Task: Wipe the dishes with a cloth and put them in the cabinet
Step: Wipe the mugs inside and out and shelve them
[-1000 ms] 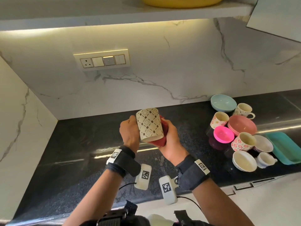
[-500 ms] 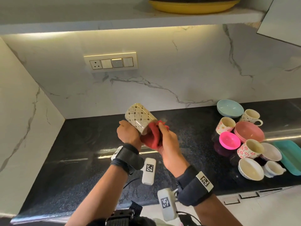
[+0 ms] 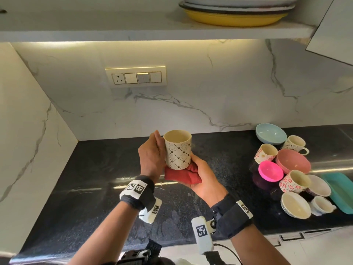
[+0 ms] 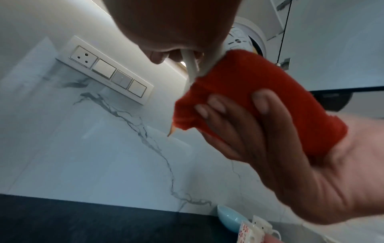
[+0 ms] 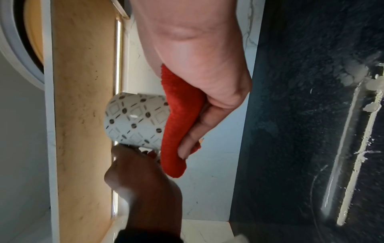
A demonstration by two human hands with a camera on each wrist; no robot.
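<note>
While the left hand grips the patterned mug upright above the counter, the right hand cups a red cloth under its base; wiping looks nearly done, shelving it in the cabinet overhead likely next.

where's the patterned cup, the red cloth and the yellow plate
patterned cup [image 3: 178, 153], head view, on its outer wall
red cloth [image 3: 180, 175], head view, on the fold under the cup
yellow plate [image 3: 235, 18], head view, on its front rim
</note>
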